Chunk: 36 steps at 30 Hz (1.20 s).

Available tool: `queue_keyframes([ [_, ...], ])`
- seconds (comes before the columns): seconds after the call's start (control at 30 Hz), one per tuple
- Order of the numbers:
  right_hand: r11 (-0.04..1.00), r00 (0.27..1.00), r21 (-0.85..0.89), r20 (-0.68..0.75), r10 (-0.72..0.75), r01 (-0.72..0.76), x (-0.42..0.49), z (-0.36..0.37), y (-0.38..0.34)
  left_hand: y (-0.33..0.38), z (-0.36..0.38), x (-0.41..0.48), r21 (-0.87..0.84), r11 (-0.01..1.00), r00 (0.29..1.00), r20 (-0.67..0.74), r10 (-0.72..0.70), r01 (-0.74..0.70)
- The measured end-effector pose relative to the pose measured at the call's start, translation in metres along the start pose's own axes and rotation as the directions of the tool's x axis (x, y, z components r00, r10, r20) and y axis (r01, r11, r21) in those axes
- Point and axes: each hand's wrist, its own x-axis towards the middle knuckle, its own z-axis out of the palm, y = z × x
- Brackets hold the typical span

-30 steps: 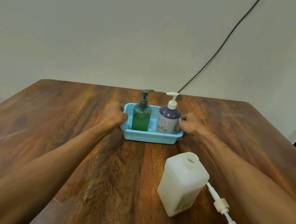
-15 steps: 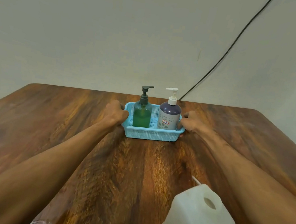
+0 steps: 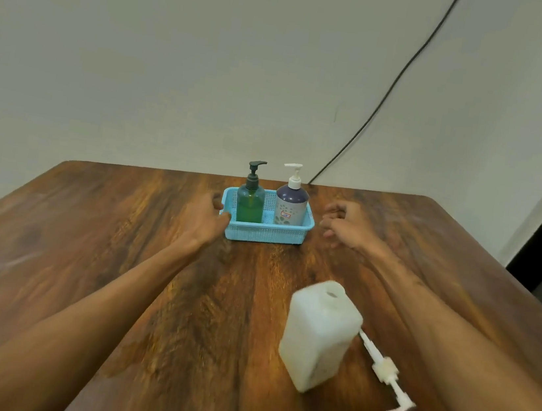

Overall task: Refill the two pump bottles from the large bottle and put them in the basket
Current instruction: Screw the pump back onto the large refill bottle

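A light-blue basket (image 3: pixel 264 232) stands at the far middle of the wooden table (image 3: pixel 84 249). In it stand a green pump bottle (image 3: pixel 249 204) with a dark pump and a purple pump bottle (image 3: pixel 290 208) with a white pump, both upright. My left hand (image 3: pixel 204 219) is blurred at the basket's left end, fingers loosely curled and just touching its corner. My right hand (image 3: pixel 346 227) hovers a short gap to the right of the basket, fingers loosely curled, holding nothing. The large white bottle (image 3: pixel 319 336) stands uncapped near me, right of centre.
A loose white pump head (image 3: pixel 385 372) with its tube lies on the table just right of the large bottle. A black cable (image 3: pixel 392 83) runs down the wall behind the table's back edge. A dark opening shows at the far right.
Both hands gripped the basket's ends earlier; now the right hand has let go and drawn away to the right, and the left hand has loosened. The camera view shifted.
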Motion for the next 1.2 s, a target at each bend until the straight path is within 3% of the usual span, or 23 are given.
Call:
queue_keyframes([
  [0.3,0.979,0.991,0.163,-0.062,-0.116,0.125,-0.127,-0.028,0.022,0.036,0.007,-0.144,-0.190,0.974,0.979,0.139,0.151,-0.123],
  [0.47,0.990,0.985,0.104,-0.148,-0.084,0.100,-0.175,-0.027,0.059,0.046,0.022,-0.196,-0.226,0.962,0.917,0.331,0.225,-0.154],
  [0.57,1.000,0.985,-0.001,-0.174,-0.013,0.013,-0.194,-0.025,0.078,0.048,0.036,-0.214,-0.295,0.942,0.885,0.381,0.269,-0.160],
  [0.7,0.981,0.984,-0.179,-0.172,0.050,-0.081,-0.217,-0.016,0.099,0.047,0.054,-0.223,-0.355,0.911,0.922,0.237,0.305,-0.210],
  [0.83,0.947,0.967,-0.318,-0.251,-0.046,-0.038,-0.225,-0.008,0.116,0.042,0.065,-0.226,-0.356,0.897,0.943,0.102,0.316,-0.262],
  [1.07,1.000,0.921,0.003,-0.388,-0.024,0.028,-0.231,-0.035,0.085,0.040,0.068,-0.227,-0.372,0.892,0.947,0.085,0.309,-0.258],
  [1.2,0.991,0.886,0.033,-0.452,-0.104,0.133,-0.240,-0.067,0.045,0.041,0.067,-0.223,-0.364,0.892,0.945,0.079,0.316,-0.268],
])
